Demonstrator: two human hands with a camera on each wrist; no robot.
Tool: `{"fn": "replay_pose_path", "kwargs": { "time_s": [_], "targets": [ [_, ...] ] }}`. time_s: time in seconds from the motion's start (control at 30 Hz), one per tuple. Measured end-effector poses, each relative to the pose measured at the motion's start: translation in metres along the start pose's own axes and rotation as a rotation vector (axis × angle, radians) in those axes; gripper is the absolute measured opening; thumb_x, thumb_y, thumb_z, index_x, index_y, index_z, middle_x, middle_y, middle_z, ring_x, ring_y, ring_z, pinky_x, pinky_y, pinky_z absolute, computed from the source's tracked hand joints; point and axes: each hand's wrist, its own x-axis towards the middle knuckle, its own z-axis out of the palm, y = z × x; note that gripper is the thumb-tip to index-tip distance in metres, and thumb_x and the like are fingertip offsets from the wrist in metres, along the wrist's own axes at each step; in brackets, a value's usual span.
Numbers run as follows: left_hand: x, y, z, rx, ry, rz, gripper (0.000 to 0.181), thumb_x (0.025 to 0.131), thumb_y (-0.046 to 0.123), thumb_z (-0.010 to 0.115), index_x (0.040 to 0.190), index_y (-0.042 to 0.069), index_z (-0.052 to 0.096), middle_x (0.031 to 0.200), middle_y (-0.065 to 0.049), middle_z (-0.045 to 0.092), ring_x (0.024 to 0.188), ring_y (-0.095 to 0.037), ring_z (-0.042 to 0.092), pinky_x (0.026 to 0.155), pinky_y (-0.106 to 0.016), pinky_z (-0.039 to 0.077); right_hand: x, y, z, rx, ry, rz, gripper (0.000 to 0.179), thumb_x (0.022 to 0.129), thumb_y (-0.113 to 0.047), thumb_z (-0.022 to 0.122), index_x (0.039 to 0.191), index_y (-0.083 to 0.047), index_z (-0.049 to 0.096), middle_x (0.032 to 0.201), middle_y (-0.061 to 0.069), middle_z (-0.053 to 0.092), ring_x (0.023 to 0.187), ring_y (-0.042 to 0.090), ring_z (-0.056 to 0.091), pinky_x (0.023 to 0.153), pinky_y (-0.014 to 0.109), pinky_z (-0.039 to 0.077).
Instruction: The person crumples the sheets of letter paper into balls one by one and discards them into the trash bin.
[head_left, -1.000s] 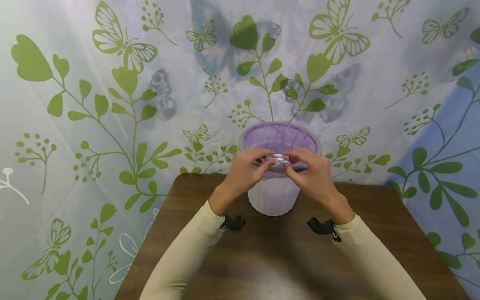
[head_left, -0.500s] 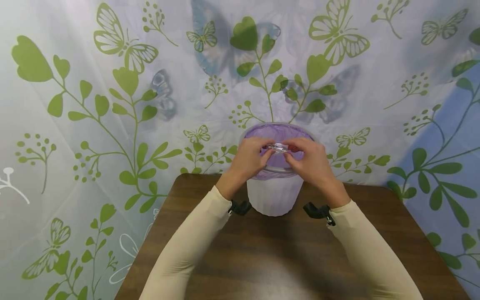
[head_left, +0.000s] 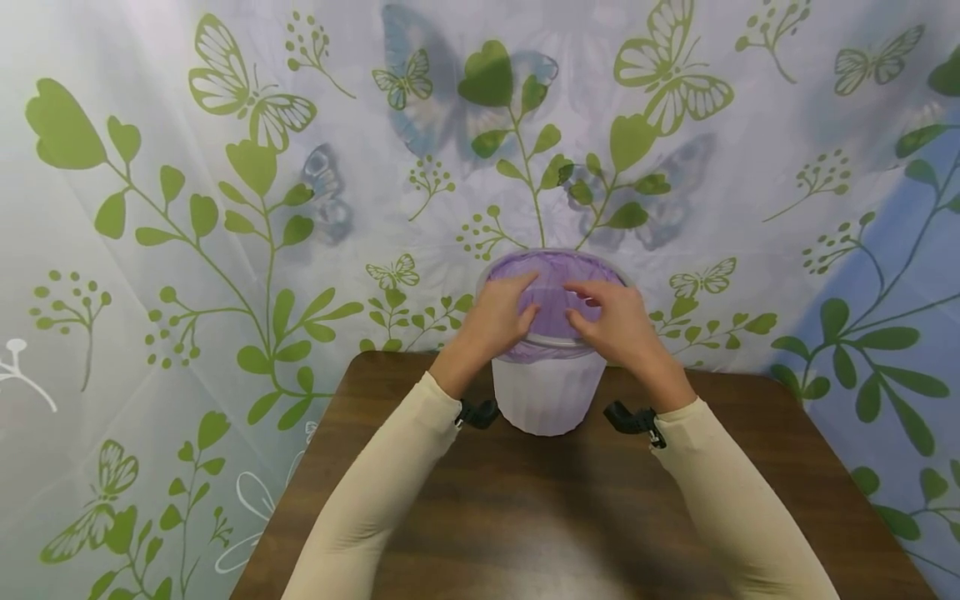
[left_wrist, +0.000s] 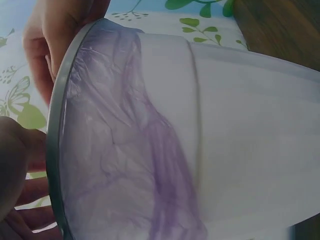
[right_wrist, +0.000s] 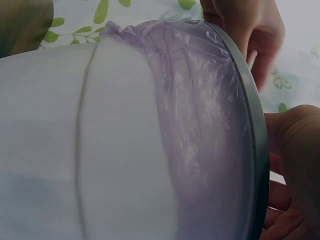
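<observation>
Both hands hover over the mouth of a white trash can (head_left: pixel 550 396) lined with a purple plastic bag (head_left: pixel 552 323). My left hand (head_left: pixel 497 315) is over the left side of the opening, thumb and index finger spread apart with nothing between them. Across a small gap, my right hand (head_left: pixel 617 323) faces it, its fingers loosely bent and also bare. In the left wrist view the can's grey rim (left_wrist: pixel 56 125) hides part of the fingers. The right wrist view shows the bag (right_wrist: pixel 200 120) folded over the rim. The bottom of the can's inside is hidden.
The can stands near the back edge of a dark brown wooden table (head_left: pixel 540 517). Behind and beside it hangs a curtain (head_left: pixel 420 192) printed with green leaves and butterflies. A black wrist strap mount (head_left: pixel 633 418) juts from the right sleeve, with another on the left.
Both hands first moved forward over the can, pinching a crumpled shiny silver piece between them. Now their fingers have parted and the silver piece is out of sight.
</observation>
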Motion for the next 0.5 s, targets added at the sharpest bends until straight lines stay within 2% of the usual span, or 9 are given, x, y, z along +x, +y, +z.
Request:
{"fn": "replay_pose_path", "kwargs": {
  "time_s": [0.17,0.27,0.4,0.5],
  "targets": [
    [-0.019,-0.005,-0.001,-0.06,0.088,0.046,0.051,0.103,0.015,0.076,0.149,-0.002,0.063,0.149,-0.018,0.069,0.139,-0.036,0.065,0.122,-0.047,0.05,-0.014,0.003,-0.004,0.022,0.112,-0.03,0.03,0.091,-0.002,0.081,0.12,0.0,0.081,0.119,0.019,0.081,0.096,0.04,0.079,0.086,0.052,0.065],
    [-0.034,-0.008,-0.005,-0.103,0.149,0.054,0.046,0.103,0.015,0.076,0.145,-0.003,0.067,0.145,-0.019,0.071,0.138,-0.038,0.065,0.121,-0.048,0.05,-0.027,0.0,-0.01,0.052,0.179,-0.008,0.028,0.091,-0.001,0.08,0.119,-0.003,0.082,0.119,0.015,0.082,0.095,0.039,0.079,0.084,0.033,0.062],
    [-0.061,-0.011,-0.013,-0.136,0.235,0.041,0.043,0.102,0.014,0.076,0.141,-0.003,0.069,0.14,-0.02,0.073,0.134,-0.039,0.067,0.118,-0.05,0.052,-0.048,-0.007,-0.022,0.088,0.248,0.016,0.03,0.092,0.0,0.08,0.121,-0.006,0.083,0.117,0.012,0.083,0.095,0.035,0.078,0.086,0.011,0.05],
    [-0.085,-0.016,-0.018,-0.141,0.284,0.023,0.041,0.103,0.015,0.076,0.14,-0.003,0.07,0.137,-0.019,0.074,0.131,-0.037,0.068,0.115,-0.05,0.055,-0.064,-0.012,-0.031,0.084,0.283,0.023,0.033,0.091,0.001,0.081,0.122,-0.009,0.083,0.116,0.01,0.083,0.096,0.031,0.077,0.092,0.007,0.047]
  ]
}}
